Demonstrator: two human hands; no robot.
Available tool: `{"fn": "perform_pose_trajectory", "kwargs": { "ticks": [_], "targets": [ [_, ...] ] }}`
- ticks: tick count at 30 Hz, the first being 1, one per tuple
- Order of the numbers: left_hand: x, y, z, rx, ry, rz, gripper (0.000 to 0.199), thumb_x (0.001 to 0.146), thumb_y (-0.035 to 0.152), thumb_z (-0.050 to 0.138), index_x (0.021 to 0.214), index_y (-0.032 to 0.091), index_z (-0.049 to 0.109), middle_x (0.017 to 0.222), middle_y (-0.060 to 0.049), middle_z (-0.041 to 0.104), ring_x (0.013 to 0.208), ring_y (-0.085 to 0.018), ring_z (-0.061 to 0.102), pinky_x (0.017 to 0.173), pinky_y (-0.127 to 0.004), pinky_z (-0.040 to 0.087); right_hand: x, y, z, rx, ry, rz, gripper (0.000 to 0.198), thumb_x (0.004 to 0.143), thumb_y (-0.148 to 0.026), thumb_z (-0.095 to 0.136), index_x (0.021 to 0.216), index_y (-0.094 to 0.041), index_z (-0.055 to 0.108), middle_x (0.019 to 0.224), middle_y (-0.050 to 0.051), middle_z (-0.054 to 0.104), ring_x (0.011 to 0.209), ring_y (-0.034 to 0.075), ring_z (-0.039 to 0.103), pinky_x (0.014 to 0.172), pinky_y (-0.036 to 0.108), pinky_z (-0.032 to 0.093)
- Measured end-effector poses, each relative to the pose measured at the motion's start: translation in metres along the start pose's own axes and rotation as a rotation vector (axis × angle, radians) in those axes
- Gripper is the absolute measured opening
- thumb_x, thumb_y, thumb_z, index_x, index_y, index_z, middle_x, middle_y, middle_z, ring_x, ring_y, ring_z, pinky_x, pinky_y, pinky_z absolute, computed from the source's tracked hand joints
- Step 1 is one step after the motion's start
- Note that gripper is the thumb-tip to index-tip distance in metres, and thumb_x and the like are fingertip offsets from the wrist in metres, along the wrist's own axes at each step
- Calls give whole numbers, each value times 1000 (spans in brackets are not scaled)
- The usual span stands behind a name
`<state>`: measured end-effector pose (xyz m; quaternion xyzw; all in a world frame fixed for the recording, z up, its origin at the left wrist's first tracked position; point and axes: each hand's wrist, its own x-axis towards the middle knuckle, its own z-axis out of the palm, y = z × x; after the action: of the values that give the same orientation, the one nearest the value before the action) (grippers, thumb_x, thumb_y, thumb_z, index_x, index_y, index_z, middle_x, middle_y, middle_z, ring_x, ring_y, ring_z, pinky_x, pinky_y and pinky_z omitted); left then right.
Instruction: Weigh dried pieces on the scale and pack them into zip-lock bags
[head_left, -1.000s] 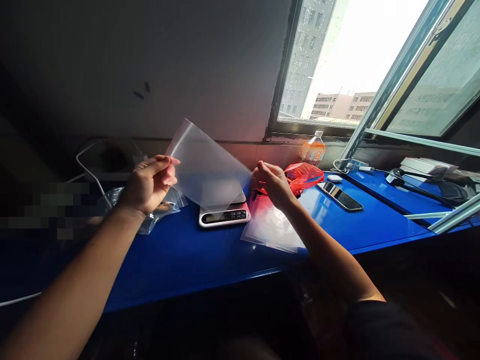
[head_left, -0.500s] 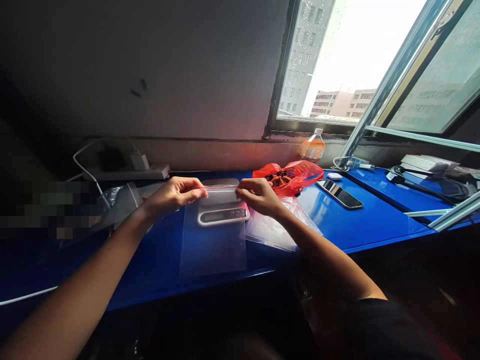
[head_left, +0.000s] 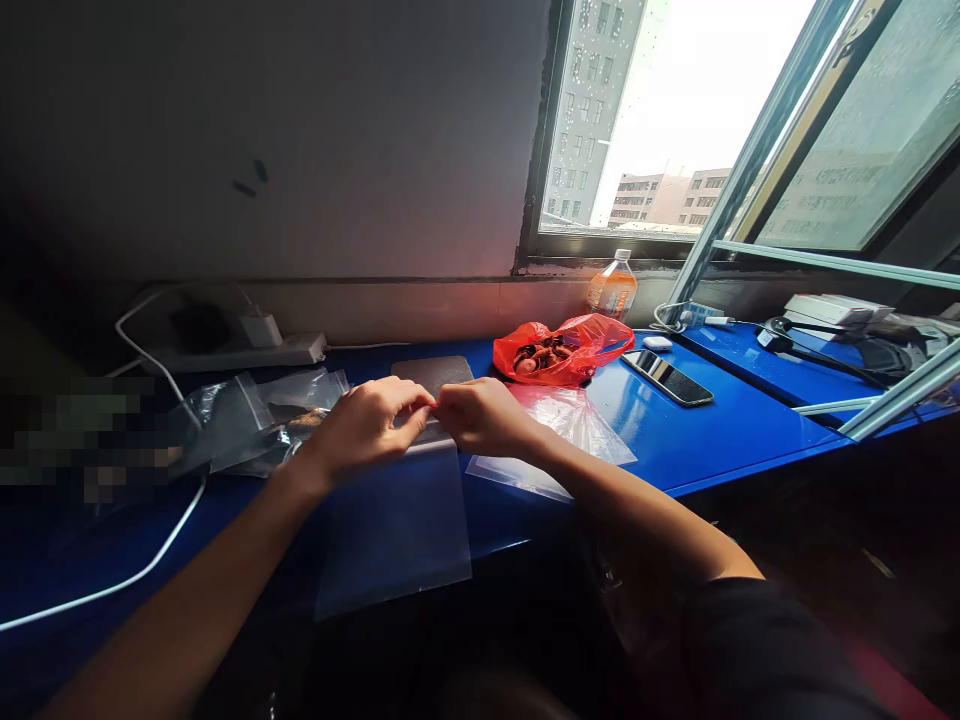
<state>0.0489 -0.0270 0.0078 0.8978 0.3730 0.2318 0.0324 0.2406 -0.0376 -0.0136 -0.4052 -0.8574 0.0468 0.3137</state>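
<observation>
Closer together than before, my left hand [head_left: 371, 420] and right hand [head_left: 484, 415] pinch the clear bag [head_left: 397, 525] by its top edge. Scale [head_left: 433, 371] shows just beyond them.

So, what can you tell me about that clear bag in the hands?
The clear bag looks like thin, see-through plastic, flat, straight-edged, with nothing visible inside. It hangs from the left hand and the right hand, which pinch its top close together and mostly hide that edge. It hangs partly in front of the scale. Whether it touches the table is unclear.
</observation>
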Motion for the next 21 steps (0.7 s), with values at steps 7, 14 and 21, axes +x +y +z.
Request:
{"fn": "perform_pose_trajectory", "kwargs": {
  "ticks": [7,14,21],
  "targets": [
    [-2,3,-1,-38,-35,28,28,87,36,47,90,22,71,85,-4,68,81,-20,62,74,-29,45,-1,0,-3,88,-5,-21,14,77,-24,53,64,-19,51,58,-3,49,53,9,37,55,24,25],
    [0,12,0,15,-38,-120,29,81,39,47,71,23,69,77,-3,68,75,-20,60,69,-30,42,-2,-2,-2,-50,7,-121,20,79,-24,49,60,-19,45,62,0,51,55,10,36,53,25,21],
    [5,5,-11,0,-98,-245,26,76,40,50,66,24,69,60,2,62,59,-17,54,55,-26,34,-3,-7,-12,-49,75,-92,24,75,-27,49,57,-20,35,56,-2,45,52,10,29,52,27,19]
  ]
}}
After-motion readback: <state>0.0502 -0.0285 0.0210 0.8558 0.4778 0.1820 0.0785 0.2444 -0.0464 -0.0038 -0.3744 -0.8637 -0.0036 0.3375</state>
